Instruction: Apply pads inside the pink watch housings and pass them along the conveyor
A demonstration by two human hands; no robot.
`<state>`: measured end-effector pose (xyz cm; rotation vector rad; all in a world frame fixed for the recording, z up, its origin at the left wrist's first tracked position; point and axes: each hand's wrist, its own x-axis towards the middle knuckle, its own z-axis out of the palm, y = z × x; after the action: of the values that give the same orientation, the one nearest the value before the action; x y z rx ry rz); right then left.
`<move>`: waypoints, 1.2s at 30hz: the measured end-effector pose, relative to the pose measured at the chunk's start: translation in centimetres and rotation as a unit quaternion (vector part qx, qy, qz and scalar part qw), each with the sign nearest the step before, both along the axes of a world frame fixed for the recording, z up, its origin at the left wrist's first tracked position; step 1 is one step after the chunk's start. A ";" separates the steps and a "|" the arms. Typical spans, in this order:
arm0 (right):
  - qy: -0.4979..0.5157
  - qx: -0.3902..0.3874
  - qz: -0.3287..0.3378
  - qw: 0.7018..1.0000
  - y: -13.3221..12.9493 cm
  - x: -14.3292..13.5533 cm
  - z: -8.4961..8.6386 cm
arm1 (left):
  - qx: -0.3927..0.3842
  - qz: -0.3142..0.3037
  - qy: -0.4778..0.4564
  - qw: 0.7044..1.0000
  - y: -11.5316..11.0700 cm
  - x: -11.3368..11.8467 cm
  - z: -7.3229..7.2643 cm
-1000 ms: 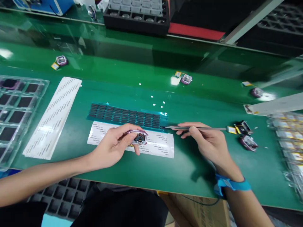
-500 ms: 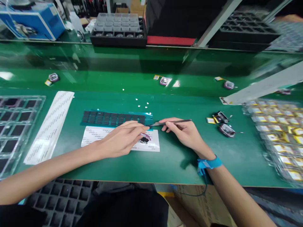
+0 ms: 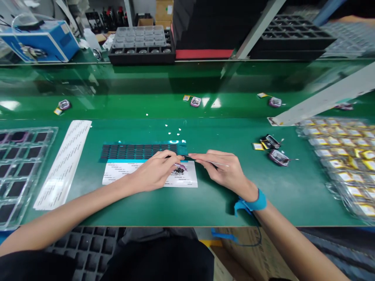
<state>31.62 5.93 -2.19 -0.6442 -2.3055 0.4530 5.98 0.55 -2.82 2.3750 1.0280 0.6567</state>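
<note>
Tweezers (image 3: pixel 218 162) are gripped in my right hand (image 3: pixel 227 168), their tips meeting the fingertips of my left hand (image 3: pixel 158 169). The left fingers are pinched together at the right end of the sheet; a tiny dark piece seems to be between them, too small to name. Below those fingers a small purple-rimmed device housing (image 3: pixel 180 169) with its inside exposed is partly hidden by the hand. Under it lies a white printed backing sheet (image 3: pixel 120 170). Just behind runs a blue film sheet with rows of black adhesive strips (image 3: pixel 131 151).
Left are a long white liner strip (image 3: pixel 63 168) and a clear tray of dark screens (image 3: pixel 18 189). At right, two opened housings (image 3: pixel 278 157) lie near a tray of yellow-edged batteries (image 3: pixel 348 160). A slanted white post (image 3: pixel 322 97) stands behind. White scraps (image 3: pixel 179 130) dot the mat.
My right hand has turned the tweezers, so their back end now points lower, toward me. The left hand stays pinched over the sheet. The whole view has shifted slightly.
</note>
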 end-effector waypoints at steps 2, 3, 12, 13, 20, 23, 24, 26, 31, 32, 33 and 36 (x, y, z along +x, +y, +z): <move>0.004 0.042 -0.003 0.999 -0.2 -0.4 -0.1 | 0.003 0.001 0.000 1.000 0.1 0.0 -0.1; 0.005 0.053 -0.004 0.999 -0.2 -0.6 -0.2 | 0.006 0.001 0.001 1.000 0.2 0.0 -0.1; 0.049 0.084 -0.083 0.992 1.5 -2.2 2.2 | 0.004 -0.007 0.000 1.000 0.9 -0.4 -0.5; 0.063 0.076 -0.095 0.991 1.7 -2.6 2.7 | -0.004 -0.008 0.003 1.000 1.0 -0.5 -0.5; 0.134 0.053 -0.094 0.985 2.2 -5.4 3.1 | -0.024 -0.010 -0.080 0.996 -1.0 -0.5 3.2; 0.147 0.061 -0.116 0.980 2.0 -5.3 2.8 | -0.102 0.104 -0.297 0.944 -2.5 -1.2 6.3; 0.148 0.065 -0.123 0.979 1.9 -5.2 2.7 | -0.142 0.170 -0.379 0.899 -2.7 -1.5 7.0; 0.148 0.079 -0.119 0.979 1.6 -5.2 2.7 | -0.237 0.271 -0.479 0.801 -2.3 -2.3 7.1; 0.144 0.128 -0.028 0.981 0.1 -5.5 2.3 | -0.420 0.282 -0.538 0.674 -0.9 -3.0 4.5; 0.140 0.134 -0.013 0.981 -0.3 -5.5 2.3 | -0.427 0.273 -0.534 0.677 -0.9 -2.9 4.2; 0.129 0.138 0.000 0.982 -0.7 -5.3 2.3 | -0.427 0.268 -0.523 0.687 -1.1 -2.8 4.0; 0.062 0.135 0.040 0.988 -2.0 -4.7 2.8 | -0.400 0.287 -0.477 0.728 -1.7 -2.4 4.1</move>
<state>26.93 3.96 0.64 -0.3810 -2.2265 0.2037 3.62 -1.12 1.25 0.7225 1.1574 1.1559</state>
